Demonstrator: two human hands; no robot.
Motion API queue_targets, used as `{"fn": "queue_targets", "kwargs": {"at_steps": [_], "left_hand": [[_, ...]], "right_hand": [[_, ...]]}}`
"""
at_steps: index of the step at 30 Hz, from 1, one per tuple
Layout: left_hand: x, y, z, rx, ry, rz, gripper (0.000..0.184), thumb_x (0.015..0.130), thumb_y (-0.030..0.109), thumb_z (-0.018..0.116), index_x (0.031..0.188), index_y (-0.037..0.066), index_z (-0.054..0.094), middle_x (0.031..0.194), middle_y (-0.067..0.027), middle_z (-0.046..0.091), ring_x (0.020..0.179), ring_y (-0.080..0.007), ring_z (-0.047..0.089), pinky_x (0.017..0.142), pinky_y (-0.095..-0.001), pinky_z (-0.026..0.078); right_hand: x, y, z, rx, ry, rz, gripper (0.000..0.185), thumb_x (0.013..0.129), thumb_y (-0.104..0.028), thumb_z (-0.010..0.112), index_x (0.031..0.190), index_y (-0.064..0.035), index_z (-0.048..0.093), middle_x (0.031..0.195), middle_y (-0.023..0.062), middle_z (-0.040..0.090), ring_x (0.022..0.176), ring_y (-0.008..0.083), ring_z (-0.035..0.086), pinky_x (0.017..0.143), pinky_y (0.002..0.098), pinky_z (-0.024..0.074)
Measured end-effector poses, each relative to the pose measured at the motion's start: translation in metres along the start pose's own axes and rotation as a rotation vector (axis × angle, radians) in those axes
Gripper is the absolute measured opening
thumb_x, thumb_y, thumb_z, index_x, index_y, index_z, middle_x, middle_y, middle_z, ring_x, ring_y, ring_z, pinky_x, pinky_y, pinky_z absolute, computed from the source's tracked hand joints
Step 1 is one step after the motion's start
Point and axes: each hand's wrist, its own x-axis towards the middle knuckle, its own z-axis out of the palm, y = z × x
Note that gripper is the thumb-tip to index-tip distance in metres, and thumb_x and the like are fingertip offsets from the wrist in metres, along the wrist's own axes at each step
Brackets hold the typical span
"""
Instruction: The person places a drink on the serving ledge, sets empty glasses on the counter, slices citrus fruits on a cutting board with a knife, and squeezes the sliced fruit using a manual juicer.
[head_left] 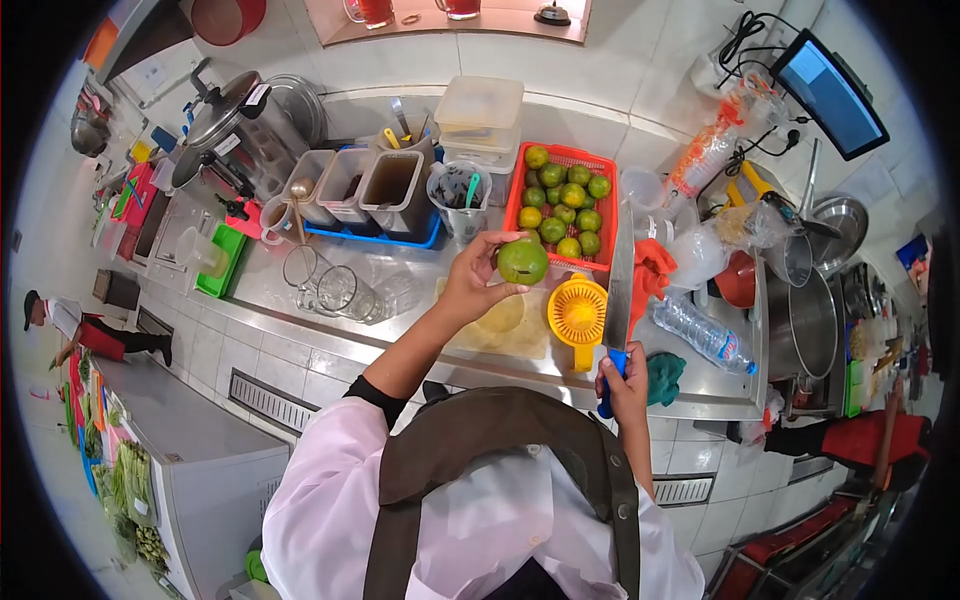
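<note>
My left hand (474,278) grips a green citrus fruit (523,261) between thumb and fingers, above a pale cutting board (470,343). In my right hand (626,385) is a knife (619,300), held by its blue handle with the wide blade pointing away from me. Between the two hands stands a yellow citrus juicer (577,312) with a ridged cone. Behind it, a red basket (515,190) holds several green and yellowish citrus fruits (563,214).
Glass mugs (345,290) stand on the left of the steel counter, before open containers (393,190) on a blue tray. An orange cloth (652,280), a plastic bottle (703,332) and a teal cloth (664,379) lie right. Two other people are at the far sides.
</note>
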Motion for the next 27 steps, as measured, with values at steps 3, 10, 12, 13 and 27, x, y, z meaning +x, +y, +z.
{"fn": "queue_targets", "kwargs": {"at_steps": [3, 10, 12, 13, 27], "left_hand": [[0.002, 0.003, 0.004, 0.031, -0.031, 0.004, 0.064, 0.061, -0.008, 0.071, 0.117, 0.003, 0.042, 0.119, -0.0102, 0.047, 0.112, -0.0199, 0.046, 0.095, -0.033, 0.038], [-0.037, -0.03, -0.025, 0.815, -0.175, -0.356, 0.057, 0.054, 0.007, 0.079, 0.105, 0.001, 0.055, 0.101, -0.0116, 0.058, 0.096, -0.0191, 0.056, 0.081, -0.0302, 0.045], [-0.067, -0.066, -0.042, 1.013, -0.277, -0.326, 0.056, 0.052, 0.01, 0.079, 0.103, 0.002, 0.057, 0.098, -0.0132, 0.059, 0.093, -0.02, 0.057, 0.078, -0.0303, 0.046], [-0.082, -0.085, -0.046, 0.977, -0.21, -0.339, 0.055, 0.053, 0.009, 0.079, 0.103, 0.003, 0.057, 0.098, -0.0134, 0.059, 0.093, -0.0204, 0.057, 0.077, -0.0304, 0.046], [-0.132, -0.114, -0.047, 0.497, 0.273, -0.448, 0.035, 0.068, 0.005, 0.07, 0.1, 0.0, 0.057, 0.095, -0.0109, 0.056, 0.084, -0.0191, 0.058, 0.073, -0.0284, 0.049]], "right_hand": [[-0.009, 0.002, 0.0, 0.007, 0.038, -0.004, 0.018, 0.085, -0.006, 0.051, 0.087, -0.008, 0.034, 0.061, 0.003, 0.047, 0.045, 0.0078, 0.046, 0.039, 0.0209, 0.0368], [-0.029, 0.017, 0.001, -0.027, 0.049, 0.029, 0.021, 0.083, -0.003, 0.052, 0.083, -0.0078, 0.032, 0.061, 0.0042, 0.046, 0.044, 0.0097, 0.045, 0.041, 0.0226, 0.0403], [-0.032, 0.03, 0.001, -0.036, 0.01, 0.103, 0.024, 0.082, -0.004, 0.055, 0.083, -0.0078, 0.031, 0.062, 0.0033, 0.045, 0.048, 0.0108, 0.047, 0.044, 0.0247, 0.0405], [-0.032, 0.038, 0.002, -0.169, -0.017, 0.103, 0.025, 0.081, -0.004, 0.056, 0.084, -0.0075, 0.032, 0.061, 0.0034, 0.044, 0.049, 0.011, 0.048, 0.046, 0.0257, 0.0403], [-0.019, 0.08, 0.077, -0.909, -0.243, 0.293, 0.015, 0.088, -0.017, 0.04, 0.097, -0.0046, 0.039, 0.069, 0.0306, 0.055, 0.068, 0.0482, 0.053, 0.058, 0.0535, 0.0392]]}}
